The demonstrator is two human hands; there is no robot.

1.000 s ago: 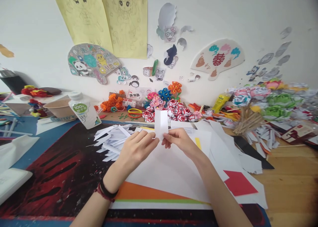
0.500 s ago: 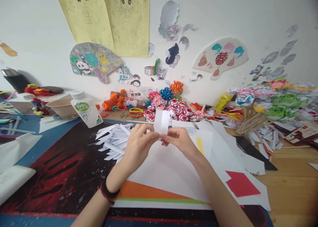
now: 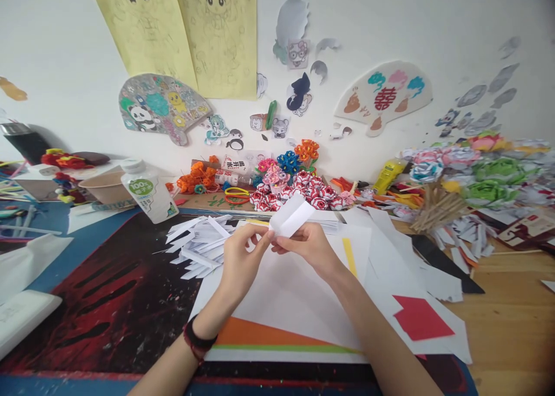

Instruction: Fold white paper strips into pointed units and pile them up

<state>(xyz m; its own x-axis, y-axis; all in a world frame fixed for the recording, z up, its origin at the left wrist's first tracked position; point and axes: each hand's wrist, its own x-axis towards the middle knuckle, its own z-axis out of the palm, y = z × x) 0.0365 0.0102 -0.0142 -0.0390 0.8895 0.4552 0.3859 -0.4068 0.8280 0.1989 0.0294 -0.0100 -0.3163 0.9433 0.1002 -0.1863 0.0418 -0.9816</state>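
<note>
1. Bottle [image 3: 150,196], white with a green label and a white cap, stands tilted in view at the back left of the dark mat [image 3: 104,286]; its contents cannot be seen.
2. Just left of it is a brown bowl [image 3: 104,187], whose inside is too hard to make out.
3. Farther left, a dark flask [image 3: 28,147] with a metallic top leans in view near the wall.
4. A yellow bottle [image 3: 387,178] is at the back right, beside orange and yellow strips.
5. The left hand [image 3: 243,260] has thumb and forefinger brought together in a pinch at the lower left corner of a folded white paper [image 3: 293,215].
6. The right hand [image 3: 315,248] grips the same paper along its lower edge, thumb in front, the other fingers curled and partly hidden behind.
7. That paper, creased lengthwise, slants up to the right, in front of the red-and-white flowers [image 3: 318,192] and raised above the large white sheet [image 3: 290,295].
8. Loose white strips [image 3: 197,245] lie piled just left of the hands.
</note>
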